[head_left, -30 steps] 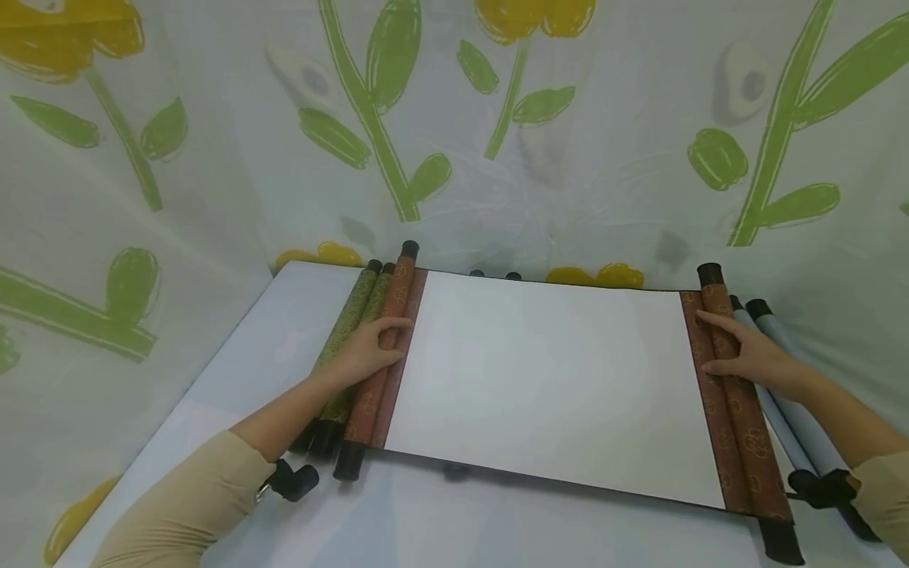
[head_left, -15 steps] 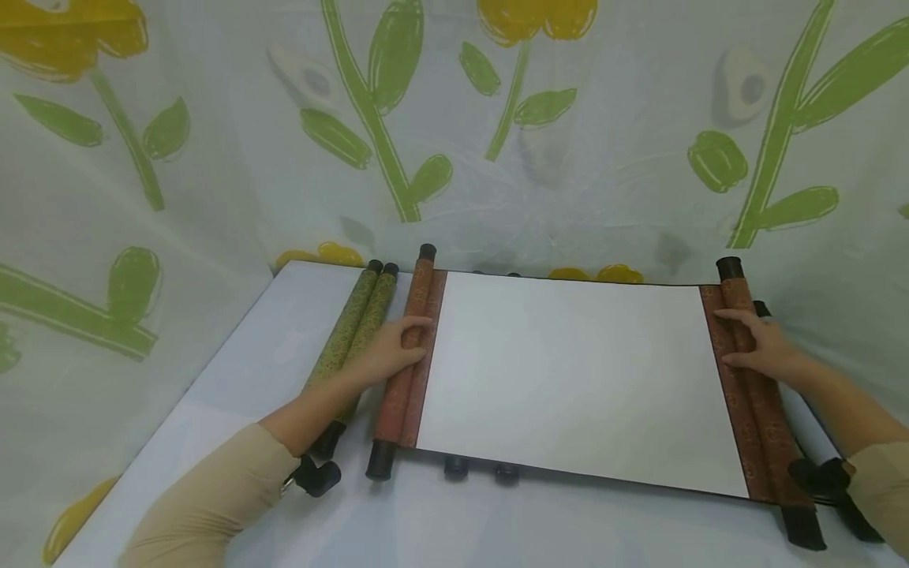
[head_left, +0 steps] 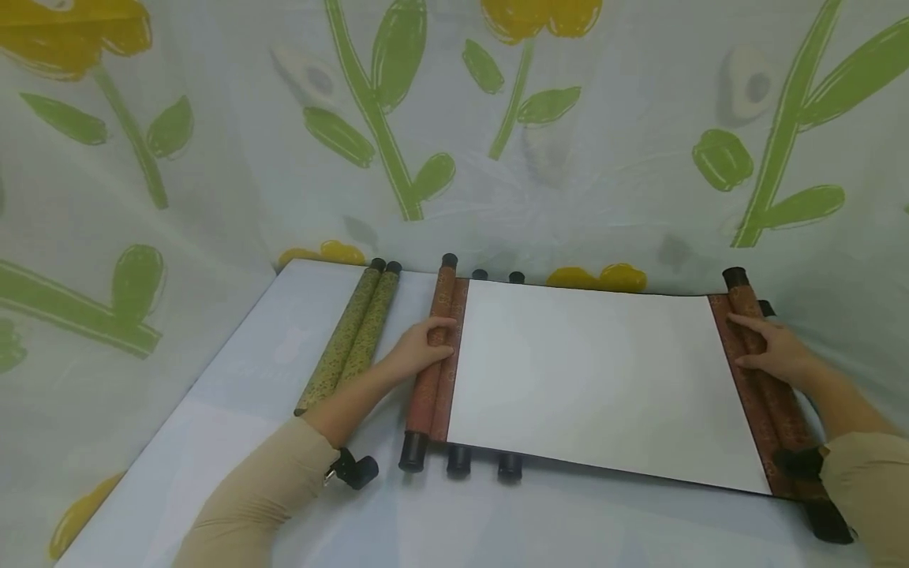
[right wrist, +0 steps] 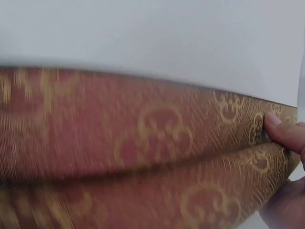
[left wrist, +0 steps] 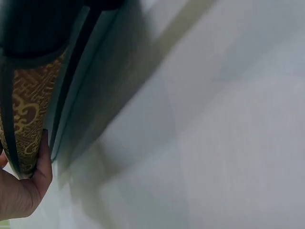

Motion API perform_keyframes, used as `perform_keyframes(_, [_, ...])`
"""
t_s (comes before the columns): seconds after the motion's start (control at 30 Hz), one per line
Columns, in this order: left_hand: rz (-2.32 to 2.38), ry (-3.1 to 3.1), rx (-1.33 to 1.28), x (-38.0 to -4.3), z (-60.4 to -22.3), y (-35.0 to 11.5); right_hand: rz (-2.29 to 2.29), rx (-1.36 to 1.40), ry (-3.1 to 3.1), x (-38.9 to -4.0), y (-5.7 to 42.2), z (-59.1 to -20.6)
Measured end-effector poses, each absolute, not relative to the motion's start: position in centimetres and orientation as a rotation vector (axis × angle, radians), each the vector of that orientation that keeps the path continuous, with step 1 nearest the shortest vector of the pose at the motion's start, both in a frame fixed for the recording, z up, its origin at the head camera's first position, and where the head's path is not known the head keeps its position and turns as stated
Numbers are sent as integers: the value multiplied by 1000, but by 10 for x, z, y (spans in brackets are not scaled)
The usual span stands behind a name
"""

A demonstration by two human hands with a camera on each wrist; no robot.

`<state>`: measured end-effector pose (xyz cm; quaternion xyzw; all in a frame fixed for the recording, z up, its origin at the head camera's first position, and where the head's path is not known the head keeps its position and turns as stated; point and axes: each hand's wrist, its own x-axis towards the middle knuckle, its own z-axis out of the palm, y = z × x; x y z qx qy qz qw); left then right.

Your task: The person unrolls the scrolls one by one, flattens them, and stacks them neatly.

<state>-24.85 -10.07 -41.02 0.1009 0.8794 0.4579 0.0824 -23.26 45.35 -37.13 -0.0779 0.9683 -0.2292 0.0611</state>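
Observation:
A hand scroll (head_left: 596, 379), with blank white paper and red-brown patterned ends, is spread between both hands. My left hand (head_left: 417, 349) grips its left roller, thumb and fingers around it. In the left wrist view, fingers (left wrist: 44, 164) wrap the gold-patterned roll beside its black end knob. My right hand (head_left: 777, 356) grips the right roller; the right wrist view shows the thumb (right wrist: 281, 131) pressing on the patterned strip. Beneath the paper, black knobs (head_left: 510, 467) of other rollers stick out at the near and far edges.
Two green patterned rollers (head_left: 365, 331) lie side by side on the white table (head_left: 234, 347), left of the left hand. A further black knob (head_left: 767, 308) shows behind the right roller. A flower-printed curtain (head_left: 568, 197) hangs right behind the table.
Both hands have shifted right with the spread scroll. The green rollers at left are more exposed, the black knobs below sit closer to the left roller, and the light-blue rollers at right are now mostly covered.

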Motion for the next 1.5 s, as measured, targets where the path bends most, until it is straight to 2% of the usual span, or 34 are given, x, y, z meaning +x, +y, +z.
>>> perform_keyframes(0.3, [1393, 2579, 282, -255, -430, -96, -644, -196, 3054, -236, 458, -394])
perform_keyframes(0.83, [1359, 2630, 278, -251, -431, -93, -411, -15, 3132, -238, 453, -417])
perform_keyframes(1.1, [1419, 2550, 250, -253, -429, -102, -681, 95, 3098, -232, 448, -413])
perform_keyframes(1.5, [1562, 2635, 182, -242, -401, -122, -741, -173, 3130, -220, 428, -394])
